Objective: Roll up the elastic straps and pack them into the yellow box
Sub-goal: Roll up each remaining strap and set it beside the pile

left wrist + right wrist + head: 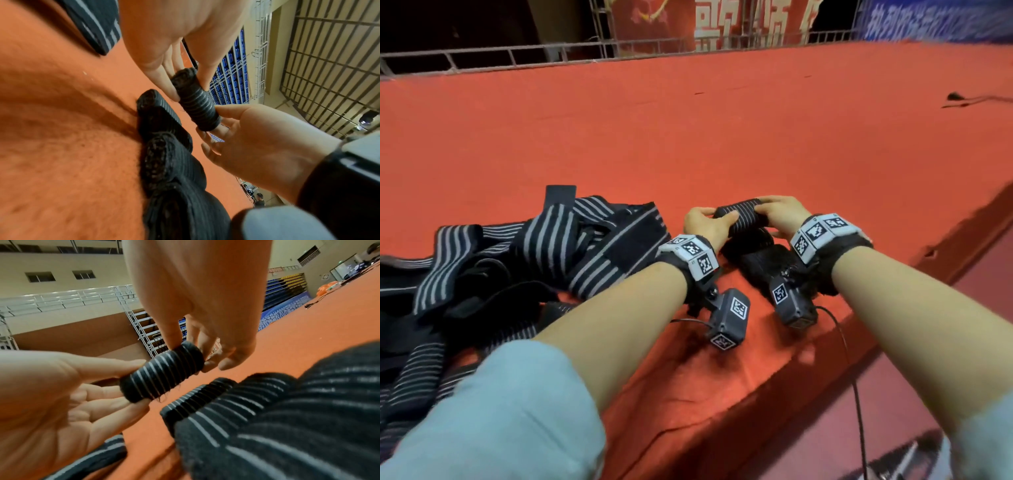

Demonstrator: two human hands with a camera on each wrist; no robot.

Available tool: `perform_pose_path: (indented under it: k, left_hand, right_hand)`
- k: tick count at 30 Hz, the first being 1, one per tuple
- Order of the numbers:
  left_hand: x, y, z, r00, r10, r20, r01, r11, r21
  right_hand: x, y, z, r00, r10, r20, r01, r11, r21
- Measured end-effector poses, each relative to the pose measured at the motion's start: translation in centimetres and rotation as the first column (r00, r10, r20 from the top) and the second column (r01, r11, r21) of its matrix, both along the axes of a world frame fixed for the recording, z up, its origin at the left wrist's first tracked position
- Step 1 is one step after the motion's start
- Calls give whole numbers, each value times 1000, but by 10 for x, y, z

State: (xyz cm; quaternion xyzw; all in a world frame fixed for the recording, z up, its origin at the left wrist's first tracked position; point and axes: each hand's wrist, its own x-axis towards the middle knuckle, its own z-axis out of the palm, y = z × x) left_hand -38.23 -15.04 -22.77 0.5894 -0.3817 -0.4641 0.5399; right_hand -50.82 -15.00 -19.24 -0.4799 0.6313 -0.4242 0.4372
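Both hands, left hand and right hand, pinch the rolled strap ends with curled fingers.

Red carpeted platform carries loose striped straps and rolled straps.

You can read very little here. In the head view, at top centre, the red banner carries large white Chinese characters, cut off by the frame edge and not legible as words. At the upper right, the blue banner bears paler Chinese characters, too blurred to read. In the right wrist view, the same blue banner at centre right shows white characters with digits that look like "2026", uncertain. The wrist bands and camera housings show black-and-white square code markers, with no readable letters or numbers
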Motion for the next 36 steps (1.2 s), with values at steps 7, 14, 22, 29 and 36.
perform_pose_path:
  k: [7, 14, 22, 29, 36]
  left_hand:
    - [-4, -21, -21, 999, -25, -25, 26, 1000, 9]
    - [-9, -24, -32, 995, 17, 103, -23, 998, 52]
    - [0, -10, -10, 989, -46, 144, 35, 996, 83]
    - [32, 16, 30, 990, 8, 143, -4, 1000, -28]
    - [119, 97, 78, 941, 8, 338, 35, 992, -121]
  right_hand:
    - [-7, -24, -22, 988, 10, -153, -12, 1000, -14]
    - [-8, -22, -29, 983, 22, -184, -25, 1000, -18]
    - [-14, -5, -14, 960, -14, -280, 5, 999, -32]
    - [7, 21, 36, 972, -19, -235, 4, 998, -65]
    - [108, 81, 70, 982, 183, -40, -182, 983, 19]
